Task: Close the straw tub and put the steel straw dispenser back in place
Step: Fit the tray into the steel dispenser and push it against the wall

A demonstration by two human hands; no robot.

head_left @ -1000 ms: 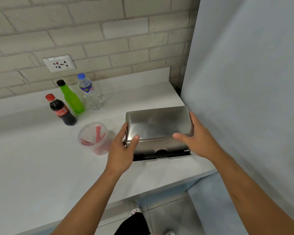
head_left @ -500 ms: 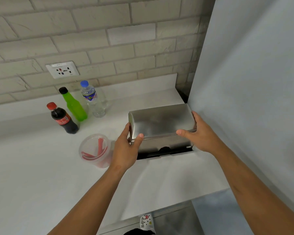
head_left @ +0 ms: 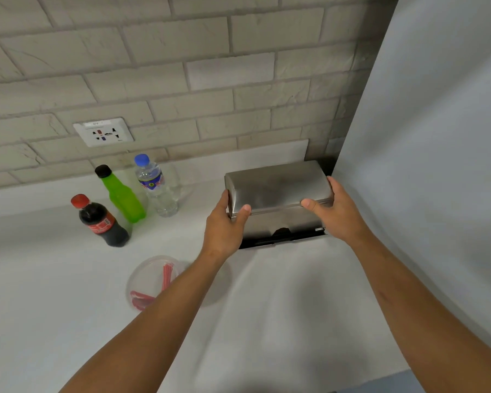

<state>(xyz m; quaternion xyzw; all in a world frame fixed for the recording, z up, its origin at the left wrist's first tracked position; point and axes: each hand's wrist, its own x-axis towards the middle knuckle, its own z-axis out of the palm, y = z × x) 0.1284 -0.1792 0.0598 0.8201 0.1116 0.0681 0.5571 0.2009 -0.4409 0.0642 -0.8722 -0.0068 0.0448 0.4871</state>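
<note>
The steel straw dispenser (head_left: 278,191) is a brushed metal box with a dark slot along its lower front. It stands far back on the white counter (head_left: 54,293), close to the brick wall and the grey side panel. My left hand (head_left: 224,225) grips its left end and my right hand (head_left: 335,214) grips its right end, thumbs on the lid. The clear round straw tub (head_left: 150,282) with red straws inside sits nearer to me on the left, partly hidden by my left forearm. Its lid appears to be on.
Three bottles stand at the back left: a cola bottle (head_left: 101,221), a green bottle (head_left: 122,195) and a water bottle (head_left: 155,185). A wall socket (head_left: 103,132) sits above them. The grey panel (head_left: 425,137) closes off the right side.
Both hands have pushed the dispenser away from me, from near the counter's front edge to the back corner by the wall. The tub stayed where it was.
</note>
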